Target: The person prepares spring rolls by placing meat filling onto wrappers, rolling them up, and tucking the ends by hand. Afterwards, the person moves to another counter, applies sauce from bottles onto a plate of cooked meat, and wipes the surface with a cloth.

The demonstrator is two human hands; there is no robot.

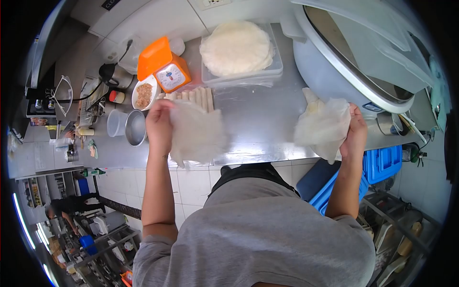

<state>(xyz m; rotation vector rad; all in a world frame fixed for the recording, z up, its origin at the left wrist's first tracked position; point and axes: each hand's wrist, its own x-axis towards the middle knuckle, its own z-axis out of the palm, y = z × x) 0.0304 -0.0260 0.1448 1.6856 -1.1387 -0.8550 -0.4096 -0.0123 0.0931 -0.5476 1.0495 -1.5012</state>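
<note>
My left hand [160, 120] is closed on the edge of a thin, whitish wrapper sheet [198, 134] that hangs above the steel counter. Behind that sheet lies a row of pale spring rolls [197, 98], partly covered by it. On the other side, my right hand [355, 128] grips more thin wrapper sheet [325, 126], crumpled and slightly blurred. A pale folded piece [311, 99] shows just behind it. Farther back, a stack of round wrappers [236, 47] sits in a clear plastic tray [275, 71].
An orange kitchen scale [173, 76] stands by a white bowl of minced filling [144, 94]. Near my left hand are a metal bowl [136, 128] and a plastic tub [116, 123]. A large lidded container [325, 71] occupies the right. Another person [74, 208] is at far left.
</note>
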